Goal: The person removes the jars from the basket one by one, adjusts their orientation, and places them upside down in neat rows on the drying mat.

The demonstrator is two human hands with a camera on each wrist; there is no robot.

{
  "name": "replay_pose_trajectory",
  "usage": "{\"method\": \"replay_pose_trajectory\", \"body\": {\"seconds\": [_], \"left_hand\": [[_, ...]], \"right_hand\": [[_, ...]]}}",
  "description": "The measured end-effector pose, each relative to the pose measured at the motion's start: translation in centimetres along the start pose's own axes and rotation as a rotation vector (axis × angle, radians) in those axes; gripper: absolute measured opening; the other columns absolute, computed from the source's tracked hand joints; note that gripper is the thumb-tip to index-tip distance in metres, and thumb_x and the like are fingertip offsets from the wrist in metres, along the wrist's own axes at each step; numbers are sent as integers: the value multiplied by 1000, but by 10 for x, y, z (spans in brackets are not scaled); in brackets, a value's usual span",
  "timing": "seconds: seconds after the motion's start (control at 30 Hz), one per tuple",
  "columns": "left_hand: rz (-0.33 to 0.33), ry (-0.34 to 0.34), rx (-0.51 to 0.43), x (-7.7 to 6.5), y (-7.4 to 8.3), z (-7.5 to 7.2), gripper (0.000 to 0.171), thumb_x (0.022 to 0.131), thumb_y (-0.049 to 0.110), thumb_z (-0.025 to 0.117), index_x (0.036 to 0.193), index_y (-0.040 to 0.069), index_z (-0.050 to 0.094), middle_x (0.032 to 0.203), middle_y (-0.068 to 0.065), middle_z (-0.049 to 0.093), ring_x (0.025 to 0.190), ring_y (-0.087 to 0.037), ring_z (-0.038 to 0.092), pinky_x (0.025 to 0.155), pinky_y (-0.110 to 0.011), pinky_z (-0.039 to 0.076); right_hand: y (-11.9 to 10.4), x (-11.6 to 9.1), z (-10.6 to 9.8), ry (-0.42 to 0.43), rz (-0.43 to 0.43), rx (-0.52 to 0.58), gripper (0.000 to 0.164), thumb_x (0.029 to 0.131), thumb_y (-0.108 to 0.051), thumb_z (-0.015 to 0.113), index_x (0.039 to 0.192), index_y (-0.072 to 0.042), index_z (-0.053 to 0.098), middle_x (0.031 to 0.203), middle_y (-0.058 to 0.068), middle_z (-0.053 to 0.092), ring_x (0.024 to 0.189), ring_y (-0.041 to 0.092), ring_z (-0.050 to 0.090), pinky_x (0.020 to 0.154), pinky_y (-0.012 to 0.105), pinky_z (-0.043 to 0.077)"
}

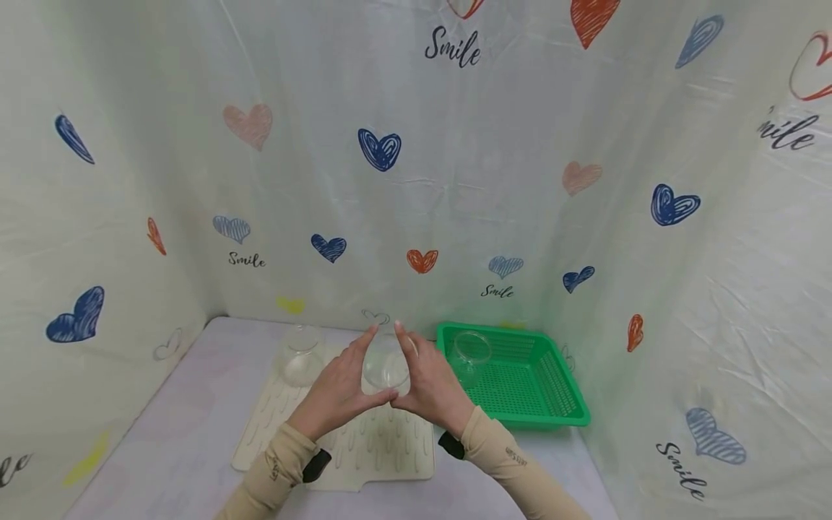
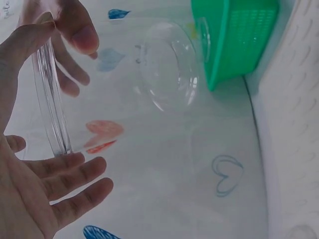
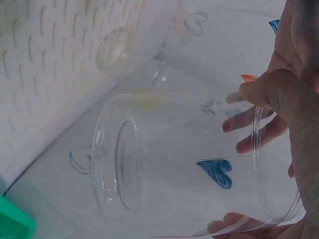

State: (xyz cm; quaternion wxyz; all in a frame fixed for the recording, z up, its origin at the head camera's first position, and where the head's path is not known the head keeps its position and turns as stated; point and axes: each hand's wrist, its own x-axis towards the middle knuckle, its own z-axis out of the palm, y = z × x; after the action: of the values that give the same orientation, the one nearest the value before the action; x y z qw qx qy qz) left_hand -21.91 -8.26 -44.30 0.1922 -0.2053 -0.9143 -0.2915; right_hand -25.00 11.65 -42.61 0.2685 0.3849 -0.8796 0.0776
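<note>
A clear, round jar [image 1: 386, 371] is held up between both hands above the beige ridged mat [image 1: 364, 444]. My left hand [image 1: 338, 390] grips its rim from the left, and my right hand [image 1: 434, 383] grips it from the right. In the head view the two thumbs meet at the near side. The right wrist view shows the jar's see-through wall [image 3: 169, 159] and its base pointing away from the hand. From the left wrist, the rim [image 2: 52, 99] appears edge-on, with fingers spread round it.
On the mat's back left stands another clear container [image 1: 302, 355]. A green plastic basket [image 1: 572, 390] sits at the right, with a clear container [image 1: 471, 349] in its left part. A white curtain [image 1: 455, 217] printed with hearts encloses the table [image 1: 175, 426].
</note>
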Motion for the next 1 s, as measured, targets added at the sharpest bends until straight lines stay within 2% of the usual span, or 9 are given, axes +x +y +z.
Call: {"method": "replay_pose_trajectory", "body": {"seconds": [0.27,0.43,0.53,0.6,0.67,0.73,0.8,0.9,1.0], "left_hand": [[7,12,21,0,0,6,112,76,66,69,157,25,4,154,-8,36,133,-31,47,100,-51,47],[5,26,9,0,-1,7,112,75,64,71,156,26,5,154,-9,36,133,-32,47,99,-51,48],[7,36,-21,0,-3,6,113,73,62,74,156,27,6,155,-7,35,134,-32,46,99,-51,48],[26,53,-39,0,-5,6,113,72,58,77,156,28,8,154,-7,36,133,-32,47,97,-51,49],[45,74,-54,-1,-8,5,114,71,53,81,156,29,10,153,-6,37,132,-30,48,97,-50,50],[66,107,-59,-2,-11,3,115,69,47,84,156,28,12,151,-6,39,129,-29,51,95,-47,52],[79,148,-67,-3,-14,2,116,67,43,86,156,27,13,149,-6,41,125,-29,54,92,-45,53],[79,186,-94,-5,-15,0,116,66,38,88,156,27,14,146,-5,43,119,-29,58,87,-42,56],[71,203,-146,-7,-12,-1,115,66,34,88,155,27,16,144,-7,43,113,-32,60,80,-44,57]], "right_hand": [[-5,-5,3,-41,30,-16,126,66,-50,85,156,-14,4,138,19,47,114,30,58,97,46,50],[-4,-9,6,-36,31,-4,126,67,-48,84,156,-11,3,144,17,43,122,29,55,100,46,49],[-1,-12,6,-18,22,56,125,70,-50,82,155,-7,3,149,15,39,130,30,49,103,47,46],[0,-15,7,-21,48,145,124,73,-55,79,155,-7,0,152,14,35,134,29,46,102,48,46],[2,-18,7,-40,122,296,122,75,-60,74,156,-11,-3,157,13,27,138,30,40,102,51,46],[4,-21,9,-62,232,518,116,80,-59,70,156,-17,-8,160,11,20,142,32,34,104,53,43],[7,-23,13,-77,367,771,104,90,-54,61,155,-23,-14,161,13,14,144,35,29,106,57,39],[13,-25,24,-133,587,1216,85,100,-52,43,154,-23,-16,160,19,12,145,41,24,108,57,37],[18,-30,39,-227,789,1731,89,96,-66,33,154,-18,-14,157,27,12,142,46,27,108,57,37]]}}
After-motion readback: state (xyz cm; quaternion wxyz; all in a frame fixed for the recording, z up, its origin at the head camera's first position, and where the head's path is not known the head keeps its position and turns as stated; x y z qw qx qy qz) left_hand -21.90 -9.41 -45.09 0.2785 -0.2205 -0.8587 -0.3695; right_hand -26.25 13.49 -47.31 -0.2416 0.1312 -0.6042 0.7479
